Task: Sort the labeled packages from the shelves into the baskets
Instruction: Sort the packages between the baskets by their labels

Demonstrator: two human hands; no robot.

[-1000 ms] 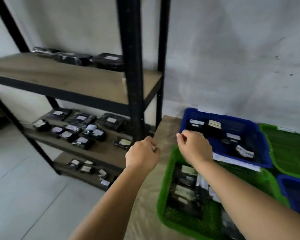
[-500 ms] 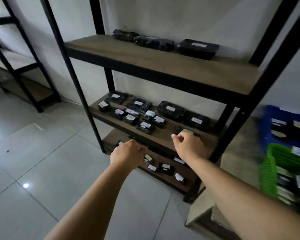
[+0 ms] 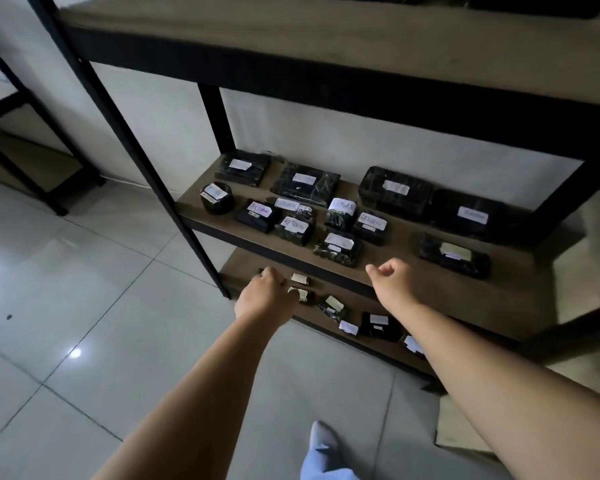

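Note:
Several black wrapped packages with white labels lie on the rack's middle shelf (image 3: 406, 244). Some labels read RETURN, such as one small package (image 3: 293, 230) near the front. Bigger packages (image 3: 395, 190) sit at the back. On the bottom shelf (image 3: 243, 268) lie several small labeled packages (image 3: 302, 294). My left hand (image 3: 264, 296) reaches low in front of the bottom shelf, fingers curled, holding nothing that I can see. My right hand (image 3: 394, 282) hovers at the front edge of the middle shelf, loosely curled and empty. No basket is in view.
The rack's black front post (image 3: 146, 161) stands left of my left hand. An upper shelf (image 3: 326, 32) overhangs the packages. A second rack (image 3: 32, 161) stands far left on the tiled floor (image 3: 84, 289). My foot (image 3: 321, 441) shows below; a low brown platform (image 3: 458, 431) is at lower right.
My view has swung left from the baskets to the rack and moved closer and lower. Both empty hands now reach toward the lower shelves.

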